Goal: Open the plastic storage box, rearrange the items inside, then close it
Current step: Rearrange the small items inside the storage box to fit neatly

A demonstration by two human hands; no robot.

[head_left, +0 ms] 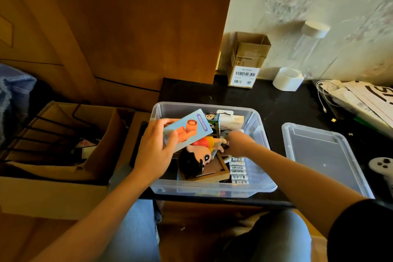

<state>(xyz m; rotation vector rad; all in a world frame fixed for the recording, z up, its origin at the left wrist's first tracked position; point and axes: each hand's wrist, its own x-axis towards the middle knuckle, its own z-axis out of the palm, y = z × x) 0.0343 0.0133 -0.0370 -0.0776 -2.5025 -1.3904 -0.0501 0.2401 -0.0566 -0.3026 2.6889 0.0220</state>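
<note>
Now our left hand (154, 151) pinches the mini fan box (187, 128) over the storage box (263, 187), while our right hand (238, 143) at three o'clock curls its fingers round the doll (197, 157).

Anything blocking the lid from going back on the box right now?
Yes. The left hand holds the mini fan box over the open storage box, and the right hand reaches inside by the doll. Both sit across the opening. The lid lies flat to the right.
</note>
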